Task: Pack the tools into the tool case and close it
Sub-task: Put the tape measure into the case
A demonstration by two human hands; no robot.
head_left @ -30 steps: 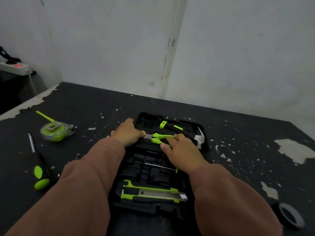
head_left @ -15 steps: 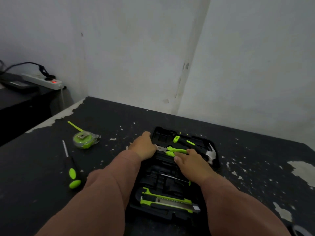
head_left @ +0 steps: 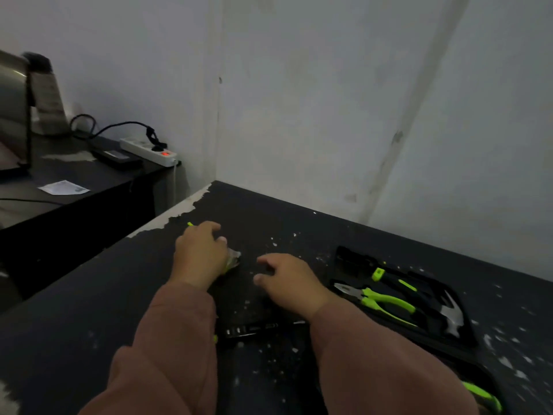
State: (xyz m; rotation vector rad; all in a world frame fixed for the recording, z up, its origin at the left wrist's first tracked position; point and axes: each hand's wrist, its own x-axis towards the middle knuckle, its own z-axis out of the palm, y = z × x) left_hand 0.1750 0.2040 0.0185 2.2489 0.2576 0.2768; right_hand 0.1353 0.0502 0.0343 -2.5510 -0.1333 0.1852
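The black tool case (head_left: 347, 253) lies open on the right of the dark table. In it sit the green-handled pliers (head_left: 377, 298) and, beyond them, the hammer (head_left: 449, 316). The green utility knife (head_left: 481, 393) shows at the bottom right, partly behind my right sleeve. My left hand (head_left: 200, 259) is curled over the green tape measure (head_left: 235, 260), left of the case; the yellow tape tip (head_left: 190, 224) pokes out past my fingers. My right hand (head_left: 287, 280) hovers beside it, fingers apart, holding nothing. The screwdriver (head_left: 254, 328) lies between my forearms, mostly hidden.
The table's left edge (head_left: 167, 217) has chipped paint and drops off to a lower side table (head_left: 74, 202). That one carries a white power strip (head_left: 148, 151), cables and a paper slip (head_left: 64, 187). Walls close the back and right.
Both hands left the pliers in the case and moved left. My left hand now covers the tape measure and my right hand has opened. The view swung left.
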